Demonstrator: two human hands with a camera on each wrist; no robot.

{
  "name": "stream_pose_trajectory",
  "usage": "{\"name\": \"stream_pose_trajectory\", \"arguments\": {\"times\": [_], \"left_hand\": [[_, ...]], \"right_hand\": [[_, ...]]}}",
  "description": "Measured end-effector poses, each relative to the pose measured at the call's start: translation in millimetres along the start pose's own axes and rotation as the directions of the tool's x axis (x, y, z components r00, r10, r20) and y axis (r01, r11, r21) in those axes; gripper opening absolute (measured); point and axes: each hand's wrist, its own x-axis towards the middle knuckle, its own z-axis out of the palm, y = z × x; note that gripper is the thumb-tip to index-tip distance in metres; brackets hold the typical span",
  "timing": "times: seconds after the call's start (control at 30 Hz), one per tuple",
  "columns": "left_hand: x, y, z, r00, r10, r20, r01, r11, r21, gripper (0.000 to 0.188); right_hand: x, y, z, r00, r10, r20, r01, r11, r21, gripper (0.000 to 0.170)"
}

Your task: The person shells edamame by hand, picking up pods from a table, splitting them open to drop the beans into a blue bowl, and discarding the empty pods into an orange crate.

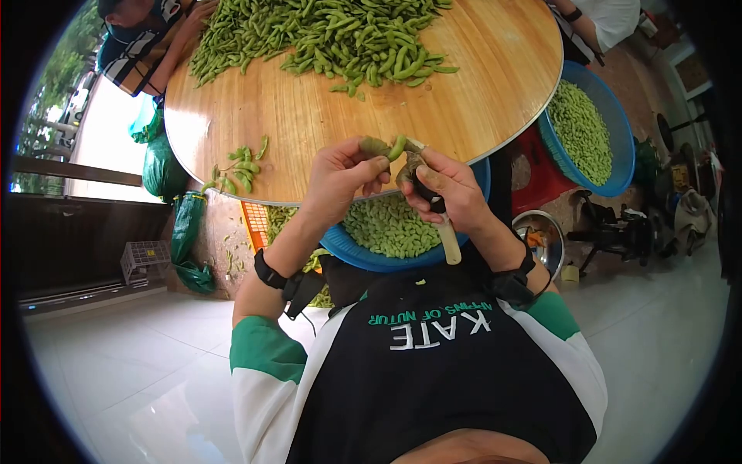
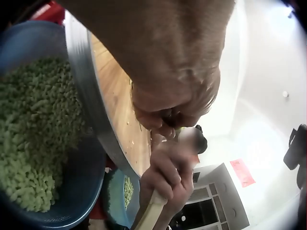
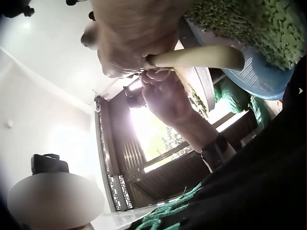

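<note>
Both hands are raised together over the near edge of the round wooden table [image 1: 495, 85]. My left hand [image 1: 342, 176] pinches a green soybean pod [image 1: 397, 148] between thumb and fingertips. The right hand [image 1: 457, 190] grips a cream-handled knife [image 1: 449, 243], its handle angled down toward my body and its pale blade partly hidden by the fingers near the pod. In the right wrist view the knife handle [image 3: 201, 58] juts from under the palm. Below the hands sits a blue basin [image 1: 362, 261] holding many shelled green beans [image 1: 394, 228].
A large heap of pods [image 1: 332, 35] covers the table's far side; a small cluster of pods [image 1: 241, 172] lies near the left edge. Another blue basin [image 1: 622, 166] of beans stands right, near a metal bowl [image 1: 553, 232]. Other people [image 1: 135, 46] sit across the table.
</note>
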Motion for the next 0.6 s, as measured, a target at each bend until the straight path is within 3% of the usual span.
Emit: {"name": "stream_pose_trajectory", "arguments": {"times": [0.07,0.3,0.6], "left_hand": [[-0.8,-5.9,4.7,1.0,-0.008,-0.015,0.008,1.0,-0.015,0.011],[-4.3,-19.0,8.8,0.996,0.073,-0.056,-0.068,0.993,0.093,0.012],[-12.1,-21.2,21.1,0.974,0.2,-0.102,-0.185,0.973,0.14,0.013]], "right_hand": [[-1.7,-2.1,-0.4,0.999,0.046,0.02,-0.047,0.996,0.075,0.046],[-3.0,0.8,0.6,0.998,0.061,0.027,-0.065,0.984,0.167,0.045],[-3.3,5.0,3.3,1.0,0.025,-0.002,-0.025,1.0,0.017,0.039]]}}
